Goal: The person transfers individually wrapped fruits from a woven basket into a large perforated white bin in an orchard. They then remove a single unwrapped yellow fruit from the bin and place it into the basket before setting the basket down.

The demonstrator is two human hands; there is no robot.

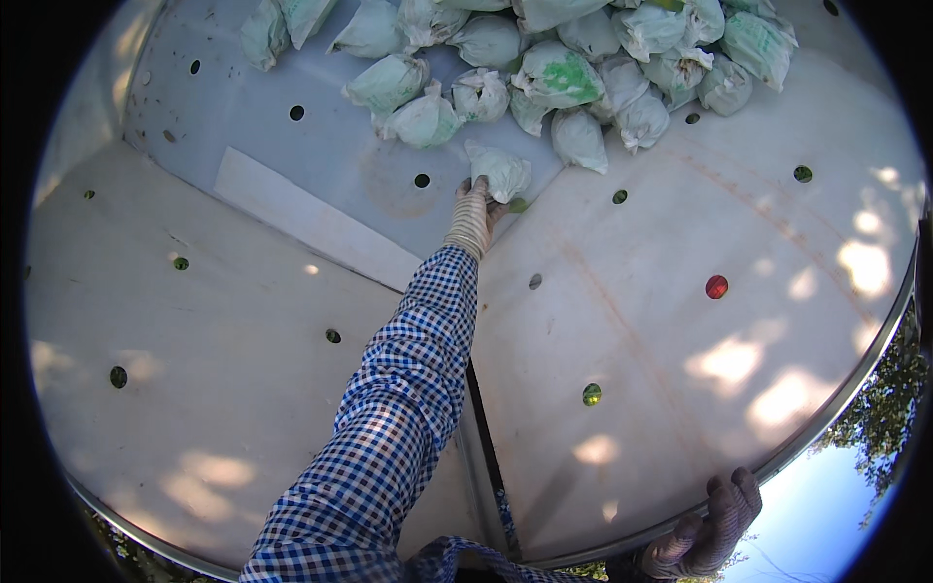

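My left hand (478, 208), in a knit glove with a ribbed cuff, holds a knotted whitish plastic bag (500, 173) near the middle of the view. What is inside the bag cannot be seen. A green leaf (518, 206) shows just beside the fingers. Above it lies a pile of similar filled bags (482, 95), pale with green print on some. At the lower right, my right hand (703, 526), also gloved, has its fingers hooked over the metal rim (816, 430) of a large pale container.
The container's sloping walls (240, 306) and flatter panel (255, 109) have round holes; red shows through one hole (716, 286). A pale strip (313, 211) lies along the left fold. A dark seam (487, 437) runs beside my left sleeve. Foliage (875, 415) and sky are beyond the rim.
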